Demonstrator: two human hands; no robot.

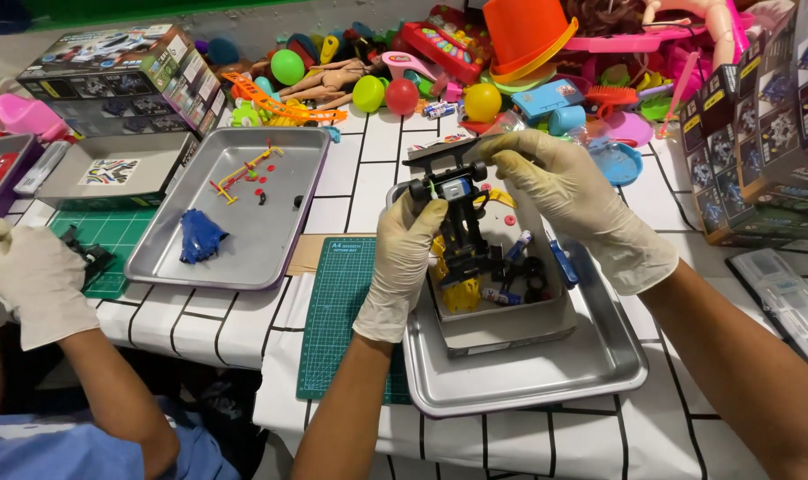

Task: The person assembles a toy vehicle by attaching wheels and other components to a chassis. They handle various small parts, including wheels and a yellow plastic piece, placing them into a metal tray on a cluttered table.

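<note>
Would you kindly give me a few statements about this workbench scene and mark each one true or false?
1. Both of the person's hands, left hand and right hand, wear pale gloves and hold the black toy car chassis. True.
2. The chassis is held over a small grey box that sits in a metal tray. True.
3. The blue crumpled piece lies in that same tray. False: it lies in the other metal tray, farther left.
4. The green cutting mat lies to the right of the near tray. False: it lies on its left.
5. A co-worker's gloved hand shows at the left edge. True.
</note>
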